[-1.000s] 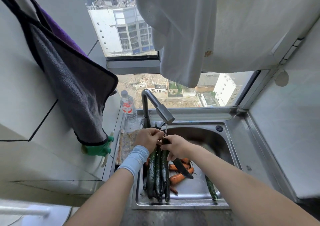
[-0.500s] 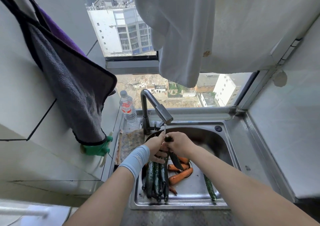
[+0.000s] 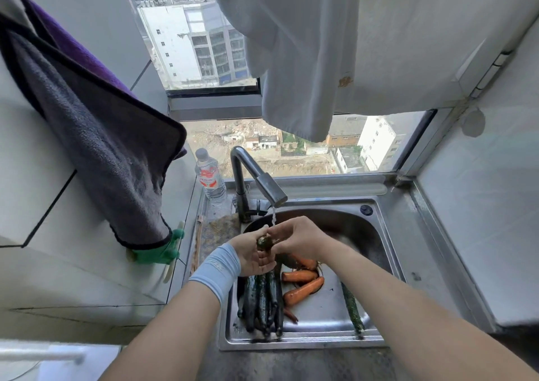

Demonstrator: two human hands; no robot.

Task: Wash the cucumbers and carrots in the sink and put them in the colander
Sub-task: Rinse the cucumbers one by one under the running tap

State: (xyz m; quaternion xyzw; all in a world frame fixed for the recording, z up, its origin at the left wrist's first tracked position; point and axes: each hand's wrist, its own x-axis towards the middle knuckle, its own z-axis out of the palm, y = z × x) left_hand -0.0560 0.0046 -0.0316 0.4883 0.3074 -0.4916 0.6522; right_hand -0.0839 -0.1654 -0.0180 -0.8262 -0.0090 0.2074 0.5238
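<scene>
The stainless steel sink (image 3: 389,229) carries everything; in its basin a bundle of dark cucumbers (image 3: 262,302) lies lengthwise along the left wall, the ends near the front rim; several carrots (image 3: 303,289) lie just beside them, toward the middle; a lone cucumber (image 3: 353,310) lies apart along the right wall; on the back ledge a faucet (image 3: 242,176) stands, with a clear water bottle (image 3: 210,182) upright beside it in the left corner; a brown patterned cloth (image 3: 217,232) lies on the left ledge.
</scene>
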